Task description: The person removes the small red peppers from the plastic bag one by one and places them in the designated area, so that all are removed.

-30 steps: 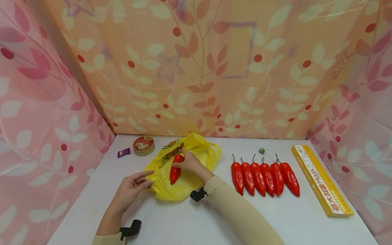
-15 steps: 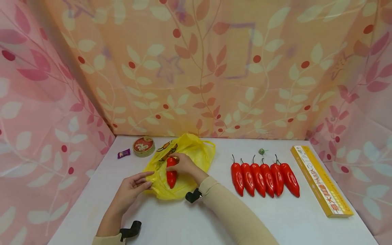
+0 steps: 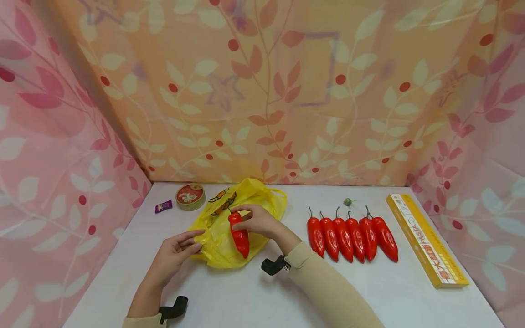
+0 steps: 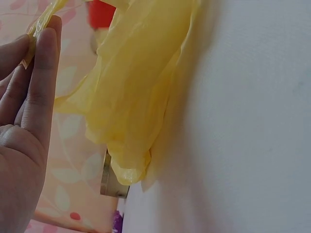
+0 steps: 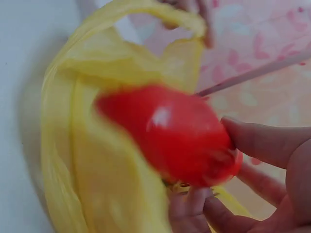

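A red chili pepper (image 3: 239, 241) with a thin dark stem is held by my right hand (image 3: 262, 222), thumb on one side and fingers on the other. It hangs over the mouth of a crumpled yellow plastic bag (image 3: 268, 198), its tip toward me. The right wrist view shows the pepper (image 5: 170, 128), blurred, in front of the bag's opening and handle loop. My left hand (image 3: 174, 253) pinches the near left edge of the bag; in the left wrist view, thumb and fingers (image 4: 43, 68) grip the thin plastic. Folds hide part of the bag's inside.
Several red peppers (image 3: 344, 239) lie side by side in a row right of the bag. Beyond them is a small green item (image 3: 348, 202). A yellow pasta box (image 3: 426, 241) lies far right. A round tin (image 3: 190, 197) and a purple wrapped candy (image 3: 163, 206) sit at left.
My right hand first shifted left with the pepper, then came back rightward and toward me, the pepper's tip swinging right. The left hand keeps its grip; the row of peppers stays put.
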`<state>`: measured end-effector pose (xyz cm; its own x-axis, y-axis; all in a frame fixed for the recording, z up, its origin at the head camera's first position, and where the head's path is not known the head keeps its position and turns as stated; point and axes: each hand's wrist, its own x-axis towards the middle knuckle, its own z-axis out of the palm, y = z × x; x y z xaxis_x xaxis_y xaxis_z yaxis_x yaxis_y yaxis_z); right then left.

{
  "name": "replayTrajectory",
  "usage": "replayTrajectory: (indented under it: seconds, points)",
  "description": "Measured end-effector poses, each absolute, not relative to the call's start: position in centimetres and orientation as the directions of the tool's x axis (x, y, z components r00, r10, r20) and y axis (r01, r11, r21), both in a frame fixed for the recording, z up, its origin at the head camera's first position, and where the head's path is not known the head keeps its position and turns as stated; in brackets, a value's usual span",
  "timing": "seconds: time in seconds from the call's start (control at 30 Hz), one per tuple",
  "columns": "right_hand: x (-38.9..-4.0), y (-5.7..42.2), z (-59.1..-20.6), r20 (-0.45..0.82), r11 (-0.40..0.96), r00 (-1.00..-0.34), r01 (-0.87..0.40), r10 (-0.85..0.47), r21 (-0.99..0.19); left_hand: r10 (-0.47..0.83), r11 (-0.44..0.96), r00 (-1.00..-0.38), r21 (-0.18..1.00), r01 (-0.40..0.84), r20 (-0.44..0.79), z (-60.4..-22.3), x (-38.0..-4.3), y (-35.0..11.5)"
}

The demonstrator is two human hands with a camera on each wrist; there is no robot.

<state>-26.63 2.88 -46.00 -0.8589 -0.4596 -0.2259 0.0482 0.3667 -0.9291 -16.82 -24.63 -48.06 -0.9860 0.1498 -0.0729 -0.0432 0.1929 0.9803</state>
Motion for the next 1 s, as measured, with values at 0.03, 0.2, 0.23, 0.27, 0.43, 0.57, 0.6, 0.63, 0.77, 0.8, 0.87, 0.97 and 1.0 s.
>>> replayTrajectory:
  seconds: [0.03, 0.2, 0.23, 0.27, 0.43, 0.57, 0.6, 0.63, 0.77, 0.8, 0.87, 0.97, 1.0]
  points:
    - [-26.4, 3.4, -45.8, -0.217, 0.361, -0.861, 0.042, -0.460, -0.932, 0.151, 0.191, -0.986, 0.981, -0.041, -0.071, -48.1, -16.8, -24.6]
    - [-25.4, 6.0, -44.9, -0.153, 0.391, -0.894, -0.027, -0.422, -0.920, 0.146, 0.190, -0.987, 0.981, -0.036, -0.064, -48.0, -16.7, -24.6]
    - [-25.2, 6.5, -44.7, -0.134, 0.401, -0.902, -0.046, -0.411, -0.915, 0.145, 0.192, -0.987, 0.981, -0.035, -0.064, -48.0, -16.7, -24.6]
    - [-25.1, 7.0, -44.5, -0.115, 0.411, -0.910, -0.065, -0.398, -0.909, 0.145, 0.194, -0.987, 0.980, -0.034, -0.063, -48.0, -16.7, -24.7]
    - [-24.6, 9.4, -43.6, -0.024, 0.430, -0.941, -0.131, -0.336, -0.893, 0.148, 0.199, -0.987, 0.979, -0.033, -0.064, -48.0, -16.8, -24.7]
    - [-24.4, 11.1, -43.1, 0.002, 0.438, -0.954, -0.140, -0.299, -0.888, 0.146, 0.205, -0.987, 0.978, -0.033, -0.063, -48.0, -16.8, -24.8]
    - [-24.3, 11.5, -43.0, 0.002, 0.444, -0.957, -0.137, -0.290, -0.886, 0.147, 0.206, -0.987, 0.978, -0.031, -0.062, -48.0, -16.8, -24.8]
    - [-24.3, 12.0, -42.9, 0.001, 0.454, -0.961, -0.131, -0.275, -0.881, 0.148, 0.206, -0.987, 0.978, -0.031, -0.062, -48.0, -16.8, -24.8]
    - [-23.8, 13.5, -42.6, 0.014, 0.485, -0.981, -0.108, -0.193, -0.868, 0.148, 0.205, -0.987, 0.978, -0.037, -0.068, -48.0, -16.8, -24.9]
    - [-23.7, 13.9, -42.6, 0.020, 0.492, -0.986, -0.101, -0.168, -0.865, 0.147, 0.205, -0.987, 0.978, -0.040, -0.071, -48.0, -16.8, -24.9]
    - [-23.5, 14.5, -42.7, 0.037, 0.513, -0.991, -0.098, -0.129, -0.853, 0.146, 0.203, -0.986, 0.978, -0.045, -0.075, -48.0, -16.8, -24.9]
    - [-23.4, 15.4, -43.6, 0.048, 0.570, -0.995, -0.091, -0.091, -0.816, 0.146, 0.204, -0.987, 0.978, -0.042, -0.073, -48.0, -16.8, -24.9]
    - [-23.3, 15.7, -43.9, 0.044, 0.597, -0.995, -0.086, -0.085, -0.798, 0.147, 0.204, -0.987, 0.978, -0.041, -0.072, -48.0, -16.8, -24.9]
